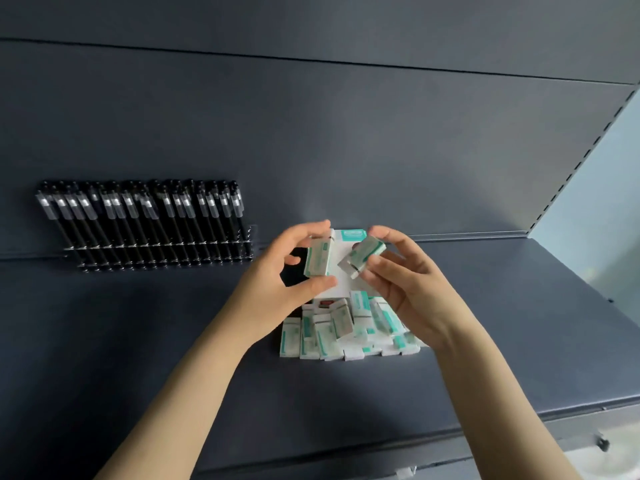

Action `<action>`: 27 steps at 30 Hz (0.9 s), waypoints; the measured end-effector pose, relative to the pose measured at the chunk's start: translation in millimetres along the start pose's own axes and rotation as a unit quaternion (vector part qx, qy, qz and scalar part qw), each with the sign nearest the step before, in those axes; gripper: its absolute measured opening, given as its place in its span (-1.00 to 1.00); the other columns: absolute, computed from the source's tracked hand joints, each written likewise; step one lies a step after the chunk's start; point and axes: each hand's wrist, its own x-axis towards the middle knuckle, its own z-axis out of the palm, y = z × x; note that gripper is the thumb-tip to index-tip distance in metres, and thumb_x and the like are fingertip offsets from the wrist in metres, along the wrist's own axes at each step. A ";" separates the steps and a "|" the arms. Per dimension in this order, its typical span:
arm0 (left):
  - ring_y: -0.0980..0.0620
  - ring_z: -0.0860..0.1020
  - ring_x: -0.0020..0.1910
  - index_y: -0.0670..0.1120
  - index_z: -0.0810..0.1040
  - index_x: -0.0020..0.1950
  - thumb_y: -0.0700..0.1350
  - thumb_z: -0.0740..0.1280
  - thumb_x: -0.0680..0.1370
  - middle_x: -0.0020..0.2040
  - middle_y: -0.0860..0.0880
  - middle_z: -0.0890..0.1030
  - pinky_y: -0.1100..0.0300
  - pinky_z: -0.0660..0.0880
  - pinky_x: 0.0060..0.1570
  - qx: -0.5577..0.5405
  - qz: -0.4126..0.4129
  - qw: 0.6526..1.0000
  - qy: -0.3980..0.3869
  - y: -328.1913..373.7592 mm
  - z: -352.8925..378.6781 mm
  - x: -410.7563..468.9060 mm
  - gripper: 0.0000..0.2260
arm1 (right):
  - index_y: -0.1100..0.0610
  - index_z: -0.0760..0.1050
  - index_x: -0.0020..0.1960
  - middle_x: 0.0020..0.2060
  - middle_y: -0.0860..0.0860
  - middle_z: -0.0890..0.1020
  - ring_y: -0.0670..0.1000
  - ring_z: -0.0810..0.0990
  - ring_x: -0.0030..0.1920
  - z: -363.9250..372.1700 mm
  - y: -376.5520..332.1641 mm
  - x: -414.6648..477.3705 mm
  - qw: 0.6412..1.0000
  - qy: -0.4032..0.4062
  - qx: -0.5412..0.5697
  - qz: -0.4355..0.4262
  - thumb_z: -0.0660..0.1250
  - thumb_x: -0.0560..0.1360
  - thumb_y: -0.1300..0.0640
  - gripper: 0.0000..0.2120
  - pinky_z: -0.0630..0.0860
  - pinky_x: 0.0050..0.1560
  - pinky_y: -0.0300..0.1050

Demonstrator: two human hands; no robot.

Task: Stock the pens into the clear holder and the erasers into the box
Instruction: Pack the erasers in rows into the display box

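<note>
Several black pens (138,220) stand in a row in the clear holder (162,252) at the back left of the shelf. A white and teal box (349,261) stands at the back centre, mostly hidden behind my hands. My left hand (287,275) pinches one upright white and teal eraser (317,259) between thumb and fingers in front of the box. My right hand (405,278) grips a second, tilted eraser (363,256) beside it. A heap of several wrapped erasers (346,330) lies on the shelf just below both hands.
The dark grey shelf board (138,341) runs left to right, with a dark back panel (311,133) behind it. A slotted upright (581,157) bounds the right side. The shelf's front edge (450,431) runs across the lower right.
</note>
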 end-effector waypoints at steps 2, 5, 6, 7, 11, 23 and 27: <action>0.19 0.44 0.34 0.13 0.38 0.39 -0.19 0.48 0.44 0.32 0.24 0.51 0.13 0.38 0.29 -0.029 -0.029 0.999 0.026 -6.7 5.4 9.8 -0.41 | 0.14 0.52 0.14 -0.10 0.10 0.63 0.03 0.65 -0.03 -15.8 -9.3 7.8 1.000 0.004 0.003 -0.003 0.41 0.35 0.30 -0.64 0.58 0.03 -0.24; 0.27 0.46 0.30 0.12 0.37 0.40 -0.34 0.43 0.48 0.31 0.21 0.52 0.33 0.38 0.27 -0.076 -0.076 0.993 0.056 -14.7 15.0 23.0 -0.40 | 0.15 0.47 0.05 -0.11 0.09 0.68 0.03 0.67 -0.05 -38.7 -18.7 21.4 1.000 0.002 -0.018 -0.007 0.39 0.35 0.36 -0.69 0.59 0.01 -0.23; 0.29 0.47 0.28 0.12 0.39 0.40 -0.34 0.42 0.48 0.30 0.19 0.53 0.37 0.40 0.24 -0.086 -0.089 0.990 0.067 -17.7 17.6 27.6 -0.41 | 0.15 0.46 0.03 -0.10 0.11 0.68 0.05 0.67 -0.04 -45.6 -20.8 26.5 0.999 0.000 -0.036 -0.010 0.40 0.34 0.36 -0.69 0.59 0.01 -0.21; 0.30 0.49 0.25 0.12 0.41 0.39 -0.33 0.43 0.47 0.29 0.18 0.54 0.40 0.42 0.19 -0.090 -0.099 0.988 0.077 -22.4 19.9 32.2 -0.41 | 0.16 0.45 0.01 -0.07 0.13 0.67 0.06 0.66 -0.03 -52.4 -21.7 31.8 0.998 -0.003 -0.058 -0.012 0.41 0.33 0.36 -0.69 0.58 0.02 -0.21; 0.21 0.54 0.20 0.24 0.50 0.27 -0.15 0.53 0.42 0.19 0.24 0.58 0.24 0.47 0.19 -0.035 -0.125 0.986 0.107 -48.2 24.8 48.9 -0.49 | 0.21 0.41 0.02 -0.01 0.15 0.68 0.08 0.64 0.02 -72.1 -21.2 50.8 0.989 -0.024 -0.145 -0.017 0.42 0.38 0.43 -0.70 0.56 0.06 -0.19; 0.26 0.51 0.18 0.13 0.43 0.29 -0.15 0.50 0.45 0.24 0.22 0.53 0.30 0.49 0.12 -0.014 -0.193 0.978 0.083 -99.7 13.3 59.0 -0.51 | 0.23 0.54 -0.22 -0.38 0.04 0.67 0.07 0.59 -0.36 -66.8 15.0 112.2 0.860 0.036 -0.508 -0.033 0.49 0.45 0.00 -0.69 0.57 -0.14 -0.03; 0.22 0.53 0.18 0.14 0.43 0.27 -0.14 0.50 0.45 0.26 0.20 0.53 0.31 0.48 0.12 -0.031 -0.194 0.979 0.054 -107.3 6.4 60.8 -0.53 | 0.20 0.63 -0.23 -0.37 0.00 0.56 -0.13 0.39 -0.45 -57.1 24.3 125.0 0.810 0.027 -0.584 -0.038 0.47 0.47 0.01 -0.75 0.33 -0.35 -0.34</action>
